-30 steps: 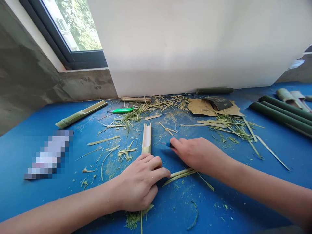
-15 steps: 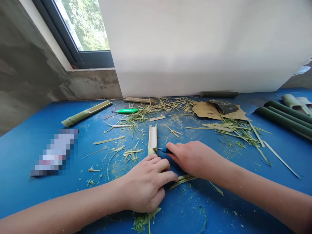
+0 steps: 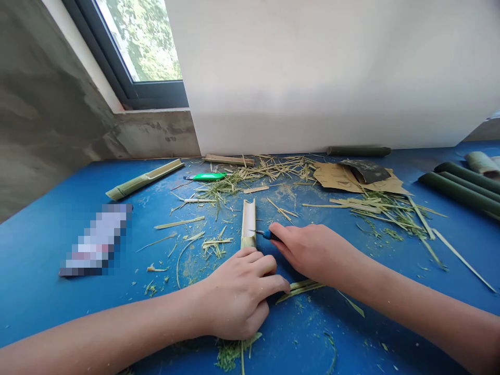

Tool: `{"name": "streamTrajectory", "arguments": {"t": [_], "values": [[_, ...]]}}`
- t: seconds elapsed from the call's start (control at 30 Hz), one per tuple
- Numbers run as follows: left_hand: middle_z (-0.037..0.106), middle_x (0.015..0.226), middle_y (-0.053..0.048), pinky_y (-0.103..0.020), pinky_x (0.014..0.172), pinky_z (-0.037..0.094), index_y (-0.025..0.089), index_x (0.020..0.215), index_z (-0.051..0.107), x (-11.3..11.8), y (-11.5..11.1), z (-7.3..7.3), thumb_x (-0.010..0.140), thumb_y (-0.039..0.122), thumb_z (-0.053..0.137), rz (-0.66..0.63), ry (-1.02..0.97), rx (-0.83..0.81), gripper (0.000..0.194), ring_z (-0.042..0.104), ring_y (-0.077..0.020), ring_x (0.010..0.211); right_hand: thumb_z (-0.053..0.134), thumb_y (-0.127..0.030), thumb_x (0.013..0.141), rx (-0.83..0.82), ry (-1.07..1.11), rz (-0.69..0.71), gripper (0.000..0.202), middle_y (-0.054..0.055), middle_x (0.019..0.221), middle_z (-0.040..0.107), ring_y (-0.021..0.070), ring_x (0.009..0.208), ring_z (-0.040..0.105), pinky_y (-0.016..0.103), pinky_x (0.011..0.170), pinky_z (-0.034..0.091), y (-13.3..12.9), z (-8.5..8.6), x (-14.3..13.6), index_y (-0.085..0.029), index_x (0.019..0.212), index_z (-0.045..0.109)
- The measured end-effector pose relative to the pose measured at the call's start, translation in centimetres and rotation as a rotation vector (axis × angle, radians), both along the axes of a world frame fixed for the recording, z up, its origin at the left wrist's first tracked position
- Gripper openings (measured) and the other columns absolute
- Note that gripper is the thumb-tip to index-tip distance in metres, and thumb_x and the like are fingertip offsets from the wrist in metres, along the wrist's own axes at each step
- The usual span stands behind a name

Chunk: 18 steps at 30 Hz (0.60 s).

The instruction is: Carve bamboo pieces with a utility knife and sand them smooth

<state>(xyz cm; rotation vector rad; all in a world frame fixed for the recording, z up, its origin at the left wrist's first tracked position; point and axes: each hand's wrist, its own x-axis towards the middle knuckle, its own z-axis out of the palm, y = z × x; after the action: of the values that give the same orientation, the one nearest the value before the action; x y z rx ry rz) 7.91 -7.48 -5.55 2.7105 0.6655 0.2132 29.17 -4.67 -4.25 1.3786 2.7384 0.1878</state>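
Observation:
A split bamboo piece [image 3: 249,221] lies lengthwise on the blue table, its pale hollow side facing up. My left hand [image 3: 244,291] is closed over its near part and presses it down, hiding that end. In my right hand [image 3: 300,247] is a small carving knife [image 3: 269,235] with a dark blue handle and a thin metal tip. That tip points left and sits at the hollow of the bamboo, just beyond my left fingers. Cut bamboo strips [image 3: 300,289] lie under and beside my left fingertips.
A green utility knife [image 3: 209,177] and a half bamboo length [image 3: 144,179] lie at the back left. Shavings [image 3: 273,169] cover the back. Cardboard [image 3: 332,176] and green bamboo tubes [image 3: 461,190] are on the right. A blurred flat object [image 3: 97,239] lies left.
The knife tip has shifted slightly away from me along the bamboo and now shows over the hollow. My left hand keeps its hold. The whole view has slid a little.

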Motion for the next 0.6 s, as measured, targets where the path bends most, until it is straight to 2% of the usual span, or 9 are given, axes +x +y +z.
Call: {"name": "streamTrajectory", "arguments": {"t": [0.1,0.27,0.43,0.6], "values": [[0.058,0.103,-0.005,-0.037,0.093,0.04,0.024,0.118,0.065,0.0,0.1,-0.1,0.087,0.016,0.051,-0.01,-0.004,-0.019,0.035,0.054,-0.0206,0.094,0.038,-0.035,0.109,0.008,0.005,0.046,0.018,0.0,0.077,0.07,0.0172,0.053,0.064,0.032,0.048,0.011,0.0,-0.3,0.1,-0.022,0.107,0.05],[0.059,0.107,-0.005,-0.038,0.096,0.039,0.025,0.119,0.064,0.0,0.1,0.0,0.086,0.015,0.052,-0.004,-0.014,-0.039,0.036,0.056,-0.0214,0.098,0.047,-0.024,0.103,0.03,-0.06,0.08,0.005,0.0,0.075,0.068,0.0204,0.054,0.065,0.031,0.047,0.01,-0.4,0.0,-0.2,-0.023,0.108,0.049],[0.059,0.103,-0.005,-0.038,0.093,0.04,0.024,0.117,0.065,0.1,0.0,0.0,0.087,0.016,0.052,-0.004,0.0,-0.015,0.033,0.055,-0.0211,0.094,0.055,-0.012,0.093,0.007,-0.163,0.099,0.018,0.0,0.073,0.065,0.0211,0.054,0.065,0.031,0.049,0.011,-0.6,1.1,-0.1,-0.022,0.108,0.05],[0.058,0.1,-0.003,-0.038,0.094,0.037,0.028,0.12,0.066,0.1,0.0,-0.2,0.087,0.018,0.054,0.012,-0.037,-0.01,0.037,0.053,-0.0209,0.093,0.053,-0.011,0.095,0.021,-0.156,0.126,0.018,0.002,0.073,0.066,0.0184,0.055,0.064,0.031,0.05,0.012,-0.1,1.2,0.2,-0.021,0.109,0.051]]}}
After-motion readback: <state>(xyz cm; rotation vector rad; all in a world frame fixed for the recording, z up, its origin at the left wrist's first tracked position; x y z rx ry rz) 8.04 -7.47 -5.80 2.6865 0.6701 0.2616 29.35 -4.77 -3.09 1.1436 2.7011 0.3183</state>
